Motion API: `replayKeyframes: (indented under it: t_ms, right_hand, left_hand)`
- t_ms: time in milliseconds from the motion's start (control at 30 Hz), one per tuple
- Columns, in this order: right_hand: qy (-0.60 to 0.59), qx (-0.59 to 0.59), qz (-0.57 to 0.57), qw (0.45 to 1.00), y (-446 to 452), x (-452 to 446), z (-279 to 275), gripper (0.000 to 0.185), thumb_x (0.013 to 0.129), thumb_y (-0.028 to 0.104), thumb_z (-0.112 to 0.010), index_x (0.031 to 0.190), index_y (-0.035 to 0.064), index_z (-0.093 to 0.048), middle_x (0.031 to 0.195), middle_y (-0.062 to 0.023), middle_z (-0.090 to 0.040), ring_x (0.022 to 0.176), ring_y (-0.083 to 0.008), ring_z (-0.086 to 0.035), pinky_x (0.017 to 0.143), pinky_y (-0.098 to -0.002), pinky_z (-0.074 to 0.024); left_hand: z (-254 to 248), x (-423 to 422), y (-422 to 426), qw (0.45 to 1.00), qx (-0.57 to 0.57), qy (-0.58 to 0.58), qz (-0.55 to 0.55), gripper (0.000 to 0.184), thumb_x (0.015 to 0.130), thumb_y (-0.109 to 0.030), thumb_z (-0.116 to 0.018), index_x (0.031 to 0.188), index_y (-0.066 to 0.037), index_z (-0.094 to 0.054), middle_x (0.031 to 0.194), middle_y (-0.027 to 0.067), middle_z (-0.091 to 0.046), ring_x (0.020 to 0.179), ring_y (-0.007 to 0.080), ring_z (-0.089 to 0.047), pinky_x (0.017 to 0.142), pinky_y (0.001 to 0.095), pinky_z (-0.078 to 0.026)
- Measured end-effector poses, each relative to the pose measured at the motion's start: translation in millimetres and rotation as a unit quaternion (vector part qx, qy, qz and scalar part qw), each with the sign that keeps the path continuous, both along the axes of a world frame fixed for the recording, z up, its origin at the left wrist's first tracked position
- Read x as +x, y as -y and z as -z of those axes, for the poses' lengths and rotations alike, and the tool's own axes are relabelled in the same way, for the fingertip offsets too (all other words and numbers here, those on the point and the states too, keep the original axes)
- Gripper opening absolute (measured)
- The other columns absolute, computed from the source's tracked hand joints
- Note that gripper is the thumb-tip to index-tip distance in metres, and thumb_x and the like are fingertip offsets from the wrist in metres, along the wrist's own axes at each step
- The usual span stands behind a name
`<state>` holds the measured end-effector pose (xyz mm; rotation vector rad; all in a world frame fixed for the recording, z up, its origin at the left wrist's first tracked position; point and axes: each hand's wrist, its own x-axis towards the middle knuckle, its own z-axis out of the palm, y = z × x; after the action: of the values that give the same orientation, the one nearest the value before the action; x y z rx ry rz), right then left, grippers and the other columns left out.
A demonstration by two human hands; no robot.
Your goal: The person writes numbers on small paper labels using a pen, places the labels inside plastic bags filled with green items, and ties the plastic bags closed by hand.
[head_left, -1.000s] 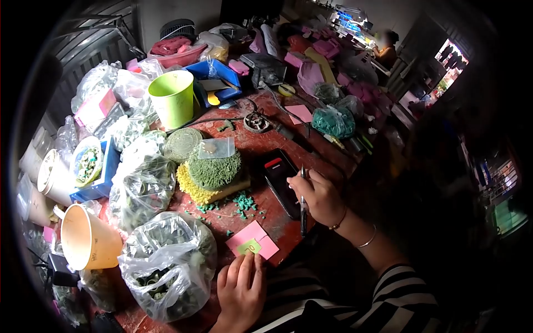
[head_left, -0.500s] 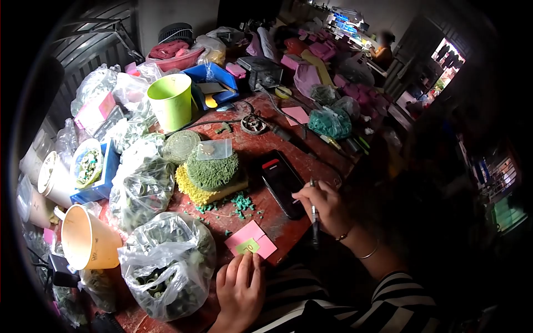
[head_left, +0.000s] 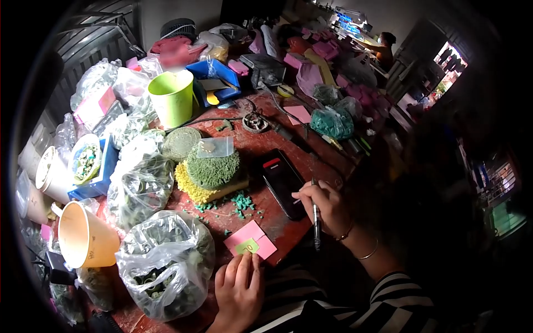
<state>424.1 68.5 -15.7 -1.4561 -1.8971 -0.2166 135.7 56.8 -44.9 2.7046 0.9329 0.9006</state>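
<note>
My right hand (head_left: 328, 212) grips a pen (head_left: 316, 222) that points downward, and its index finger and thumb reach to the lower edge of a dark smartphone (head_left: 282, 186). The phone lies on the red table with a red patch lit on its screen. With fingers stretched out, my left hand (head_left: 240, 284) rests its fingertips on a pink paper slip (head_left: 261, 240). On that slip is a small yellow-green label (head_left: 247, 246) with handwriting. Left of this hand stands a clear plastic bag (head_left: 166, 266) of green pieces.
A green tufted block (head_left: 214, 169) sits on a yellow one (head_left: 191, 186), beside loose teal bits (head_left: 242, 204). Farther left are an orange cup (head_left: 89, 236), a lime bucket (head_left: 170, 100) and blue trays (head_left: 216, 83). Cables cross the table's far side. A person (head_left: 384, 53) sits in the background.
The pen has swung slightly more upright in my right hand. My left hand stays on the pink slip. The view has shifted a little, and the background person has an arm stretched forward.
</note>
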Motion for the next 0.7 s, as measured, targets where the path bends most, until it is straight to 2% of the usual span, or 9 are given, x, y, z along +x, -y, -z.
replayKeyframes:
  t_ms: [200, 300, 400, 433, 567, 633, 700]
  right_hand:
    - [0.065, 0.011, 0.008, 0.998, -6, -4, 0, 0.011, 0.091, -0.004, -0.070, 0.095, -0.0003, -0.061, 0.075, -0.0101, -0.065, 0.067, -0.0268, -0.061, 0.073, -0.0354, -0.0512]
    - [0.067, -0.009, -0.001, 0.998, -18, -1, -1, 0.010, 0.089, -0.001, -0.066, 0.096, 0.0017, -0.059, 0.072, -0.0064, -0.060, 0.068, -0.0248, -0.058, 0.068, -0.0364, -0.0495]
    - [0.071, -0.007, -0.002, 0.997, -31, 3, 3, 0.011, 0.087, -0.001, -0.065, 0.096, 0.0025, -0.059, 0.074, -0.0061, -0.060, 0.070, -0.0251, -0.059, 0.068, -0.0371, -0.0496]
    - [0.076, -0.001, -0.003, 0.997, -34, 3, 2, 0.009, 0.090, -0.001, -0.063, 0.097, 0.0025, -0.059, 0.074, -0.0071, -0.059, 0.069, -0.0257, -0.058, 0.067, -0.0372, -0.0496]
    - [0.064, 0.022, -0.016, 0.998, -44, 9, -4, 0.009, 0.091, -0.002, -0.065, 0.096, 0.0020, -0.059, 0.076, -0.0095, -0.060, 0.070, -0.0275, -0.060, 0.066, -0.0371, -0.0497]
    - [-0.024, 0.061, 0.024, 0.998, -41, 10, -10, 0.009, 0.092, -0.002, -0.067, 0.096, 0.0019, -0.060, 0.077, -0.0115, -0.062, 0.071, -0.0301, -0.062, 0.068, -0.0380, -0.0502]
    - [-0.030, 0.040, 0.032, 0.998, -27, 17, -6, 0.011, 0.091, -0.004, -0.069, 0.097, 0.0016, -0.062, 0.080, -0.0118, -0.065, 0.075, -0.0295, -0.065, 0.069, -0.0377, -0.0518]
  left_hand:
    - [1, 0, -1, 1.000, 0.015, -0.005, -0.008, 0.038, 0.088, -0.009, -0.074, 0.125, -0.001, -0.069, 0.123, 0.0132, -0.067, 0.115, 0.0299, -0.063, 0.097, 0.0435, -0.047]
    - [2, -1, -1, 1.000, 0.015, -0.011, -0.008, 0.038, 0.088, -0.010, -0.074, 0.125, -0.002, -0.069, 0.123, 0.0129, -0.067, 0.115, 0.0295, -0.064, 0.098, 0.0433, -0.047]
    - [1, 0, 0, 1.000, 0.009, 0.000, -0.009, 0.038, 0.088, -0.010, -0.074, 0.125, -0.002, -0.069, 0.122, 0.0125, -0.067, 0.114, 0.0290, -0.064, 0.098, 0.0428, -0.047]
    - [1, 0, 0, 1.000, 0.010, 0.004, -0.009, 0.038, 0.088, -0.010, -0.074, 0.125, -0.002, -0.069, 0.122, 0.0122, -0.067, 0.114, 0.0287, -0.064, 0.098, 0.0424, -0.047]
    - [3, -1, 0, 0.999, 0.031, -0.008, -0.011, 0.033, 0.090, -0.013, -0.073, 0.121, -0.001, -0.071, 0.126, 0.0124, -0.068, 0.117, 0.0269, -0.063, 0.098, 0.0420, -0.047]
    - [2, -1, 0, 1.000, 0.028, 0.000, -0.006, 0.035, 0.089, -0.012, -0.073, 0.123, -0.001, -0.070, 0.124, 0.0128, -0.067, 0.116, 0.0284, -0.063, 0.098, 0.0423, -0.047]
    - [0, -1, 1, 1.000, 0.016, 0.008, -0.007, 0.037, 0.089, -0.010, -0.074, 0.125, -0.001, -0.069, 0.122, 0.0131, -0.067, 0.115, 0.0299, -0.064, 0.098, 0.0426, -0.047]
